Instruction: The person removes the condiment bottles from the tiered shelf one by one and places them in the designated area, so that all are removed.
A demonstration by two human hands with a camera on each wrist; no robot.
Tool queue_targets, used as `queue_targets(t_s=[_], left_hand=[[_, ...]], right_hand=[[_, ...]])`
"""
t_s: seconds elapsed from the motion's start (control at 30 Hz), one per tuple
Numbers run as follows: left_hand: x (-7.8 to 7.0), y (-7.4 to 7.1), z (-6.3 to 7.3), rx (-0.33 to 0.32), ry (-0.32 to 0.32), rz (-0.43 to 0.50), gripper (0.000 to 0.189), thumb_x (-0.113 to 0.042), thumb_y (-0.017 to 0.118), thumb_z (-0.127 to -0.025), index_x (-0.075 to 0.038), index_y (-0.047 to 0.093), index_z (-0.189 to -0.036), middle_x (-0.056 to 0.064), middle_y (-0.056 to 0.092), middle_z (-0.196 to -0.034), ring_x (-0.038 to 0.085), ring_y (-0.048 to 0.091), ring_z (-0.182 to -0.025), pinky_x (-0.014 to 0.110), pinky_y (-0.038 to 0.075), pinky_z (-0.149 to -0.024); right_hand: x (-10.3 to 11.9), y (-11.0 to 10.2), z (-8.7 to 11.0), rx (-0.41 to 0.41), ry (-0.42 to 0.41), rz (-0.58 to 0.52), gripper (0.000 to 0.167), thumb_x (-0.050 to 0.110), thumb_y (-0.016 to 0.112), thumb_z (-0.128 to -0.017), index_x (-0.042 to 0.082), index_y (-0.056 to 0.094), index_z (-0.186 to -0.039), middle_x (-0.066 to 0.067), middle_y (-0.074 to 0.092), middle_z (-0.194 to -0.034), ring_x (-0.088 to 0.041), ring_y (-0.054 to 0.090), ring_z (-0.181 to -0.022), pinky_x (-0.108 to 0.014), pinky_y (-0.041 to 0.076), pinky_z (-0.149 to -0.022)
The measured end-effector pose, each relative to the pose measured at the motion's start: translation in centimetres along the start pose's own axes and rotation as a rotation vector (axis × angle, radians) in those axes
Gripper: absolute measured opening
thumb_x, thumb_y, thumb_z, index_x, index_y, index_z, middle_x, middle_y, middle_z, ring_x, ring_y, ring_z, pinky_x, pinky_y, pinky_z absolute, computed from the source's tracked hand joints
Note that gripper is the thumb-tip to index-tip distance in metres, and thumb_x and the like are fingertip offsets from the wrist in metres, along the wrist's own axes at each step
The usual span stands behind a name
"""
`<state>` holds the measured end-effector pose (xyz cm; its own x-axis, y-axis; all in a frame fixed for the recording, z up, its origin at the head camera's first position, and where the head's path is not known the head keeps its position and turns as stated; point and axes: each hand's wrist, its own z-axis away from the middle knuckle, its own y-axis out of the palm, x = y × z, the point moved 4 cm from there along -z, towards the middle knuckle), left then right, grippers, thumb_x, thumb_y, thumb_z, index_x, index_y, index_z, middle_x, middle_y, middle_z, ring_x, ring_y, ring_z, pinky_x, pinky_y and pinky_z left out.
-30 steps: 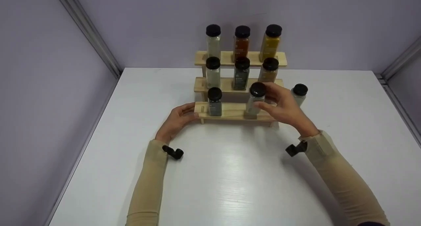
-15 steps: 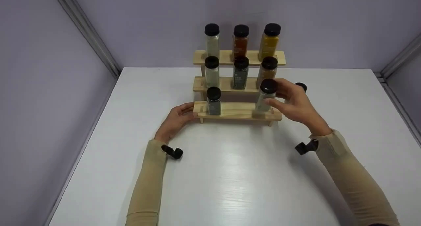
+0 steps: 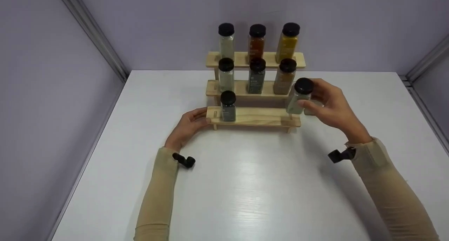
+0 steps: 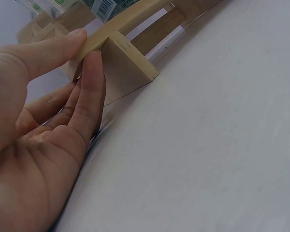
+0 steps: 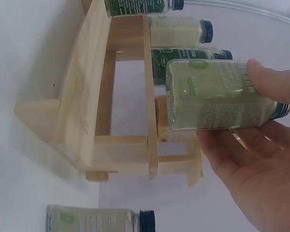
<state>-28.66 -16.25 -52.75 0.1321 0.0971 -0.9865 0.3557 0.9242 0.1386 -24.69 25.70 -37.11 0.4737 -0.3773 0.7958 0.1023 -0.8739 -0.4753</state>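
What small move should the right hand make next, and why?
Perhaps lower the square pale-green glass jar onto the white table, right of the tiered wooden rack: the right hand has carried it to the bottom tier's right end, and a similar jar stands there.

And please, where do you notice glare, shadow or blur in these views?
Head view: bright glare on the white table, a soft shadow beside the right sleeve; left wrist: dim, no bright glare; right wrist: hazy, lettering on the held jar blurry.
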Motion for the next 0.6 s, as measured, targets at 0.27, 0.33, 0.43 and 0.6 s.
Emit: queue_targets(t_s=[0.27,0.33,0.43,0.6], left_hand=[[0.0,0.0,-0.1,-0.007,-0.012,-0.005,0.065,-0.010,0.074,-0.103,0.000,0.045,-0.159,0.020,0.054,-0.155,0.028,0.059,-0.138,0.035,0.056,-0.112],[0.0,0.0,-0.1,-0.005,-0.006,-0.005,0.064,-0.010,0.074,-0.102,0.001,0.046,-0.159,0.020,0.055,-0.154,0.029,0.060,-0.137,0.036,0.056,-0.112],[-0.1,0.0,0.0,0.010,0.010,-0.002,0.063,-0.008,0.073,-0.103,0.001,0.046,-0.159,0.021,0.054,-0.155,0.029,0.059,-0.138,0.037,0.056,-0.112],[-0.1,-0.1,0.0,0.025,0.029,-0.008,0.062,-0.007,0.070,-0.104,0.001,0.044,-0.160,0.021,0.052,-0.157,0.028,0.057,-0.139,0.037,0.056,-0.112]], right_hand=[[-0.2,-2.2,0.5,-0.032,0.024,0.023,0.050,-0.003,0.076,-0.097,0.001,0.062,-0.144,0.009,0.072,-0.125,-0.007,0.069,-0.109,-0.011,0.055,-0.091],[-0.2,-2.8,0.6,-0.036,0.026,0.028,0.050,-0.004,0.075,-0.097,0.000,0.061,-0.145,0.008,0.071,-0.126,-0.007,0.068,-0.111,-0.011,0.055,-0.093],[-0.2,-3.6,0.8,-0.045,0.017,0.048,0.050,-0.005,0.074,-0.098,-0.001,0.060,-0.146,0.009,0.070,-0.126,-0.006,0.068,-0.114,-0.012,0.055,-0.097],[-0.4,-5.0,1.2,-0.067,0.019,0.089,0.051,-0.004,0.072,-0.099,-0.002,0.058,-0.148,0.011,0.067,-0.128,-0.004,0.066,-0.117,-0.010,0.052,-0.099]])
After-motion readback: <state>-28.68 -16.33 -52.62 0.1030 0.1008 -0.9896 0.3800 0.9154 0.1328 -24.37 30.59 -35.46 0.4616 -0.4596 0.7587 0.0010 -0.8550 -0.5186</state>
